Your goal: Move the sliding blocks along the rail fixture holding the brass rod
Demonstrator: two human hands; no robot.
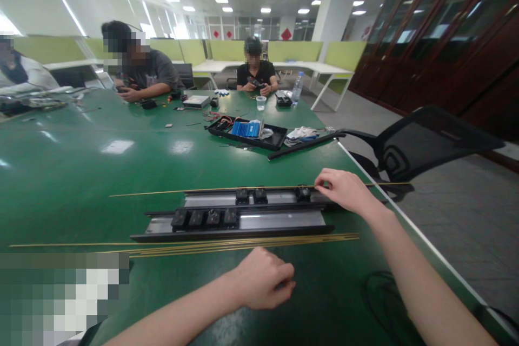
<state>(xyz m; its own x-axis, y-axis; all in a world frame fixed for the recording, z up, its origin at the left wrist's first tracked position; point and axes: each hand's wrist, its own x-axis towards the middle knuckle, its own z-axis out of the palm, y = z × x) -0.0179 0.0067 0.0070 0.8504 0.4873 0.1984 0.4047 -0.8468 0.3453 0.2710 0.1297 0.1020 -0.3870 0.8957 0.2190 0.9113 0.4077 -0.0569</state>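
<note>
My right hand [340, 188] pinches a long thin brass rod [170, 193] that lies along the back edge of the rear black-edged metal rail [211, 201]. Three small black blocks [260, 195] sit in that rail. In front of it is a second rail [279, 220] with several black blocks [213, 218] at its left part. Nearer to me, several brass rods [243, 243] lie side by side on the green table. My left hand [265, 279] is held just in front of these rods, its fingers curled, and nothing shows in them.
Further back are a black tray [278, 139] with a blue item [246, 128], white gloves [302, 135] and a black bar [302, 147]. A chair [438, 140] stands at the right edge. People sit across the table. A dark cable [381, 303] lies at lower right.
</note>
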